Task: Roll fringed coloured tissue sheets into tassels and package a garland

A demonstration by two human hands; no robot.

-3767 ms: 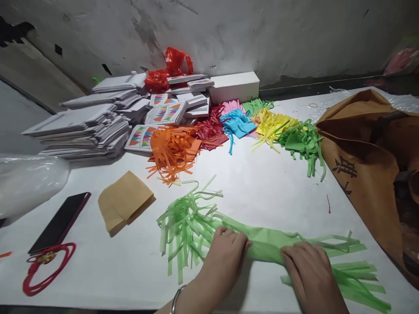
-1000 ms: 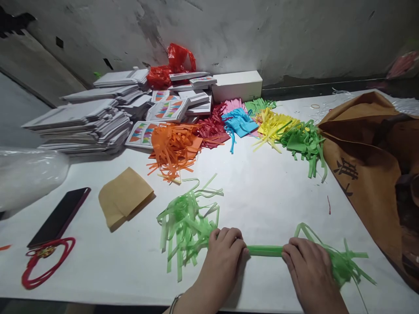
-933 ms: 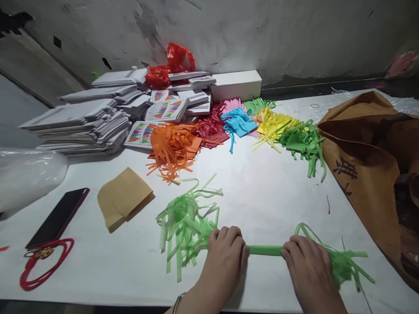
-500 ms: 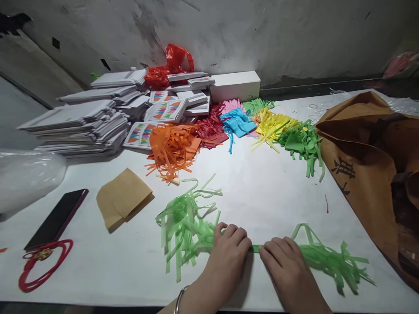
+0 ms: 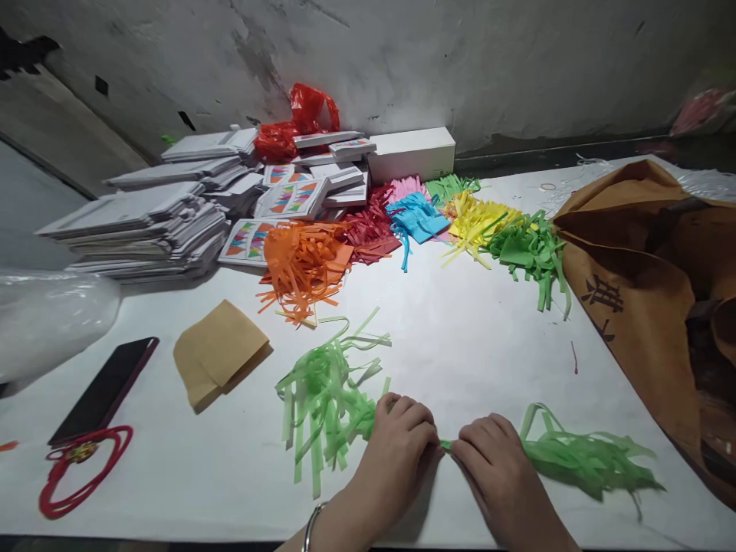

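Low over the table's front, my left hand (image 5: 402, 445) and my right hand (image 5: 494, 460) are both closed on a green tissue paper tassel (image 5: 325, 391). A short twisted bit of its middle shows between my fingertips, which are close together. One fringed end spreads out left of my left hand. The other fringed end lies to the right of my right hand, partly blurred. My fingers hide most of the gripped middle. A metal bangle circles my left wrist.
Folded fringed paper in orange (image 5: 304, 264), dark red, blue (image 5: 418, 217), yellow (image 5: 480, 222) and green lies further back. Left are a brown paper piece (image 5: 218, 353), a phone (image 5: 106, 387) with a red cord, and stacked white packets (image 5: 138, 207). A brown bag (image 5: 638, 268) stands right.
My hands have come slightly closer together, so less of the tassel's middle shows and it looks more twisted. The right fringe has shifted. The view has moved slightly.
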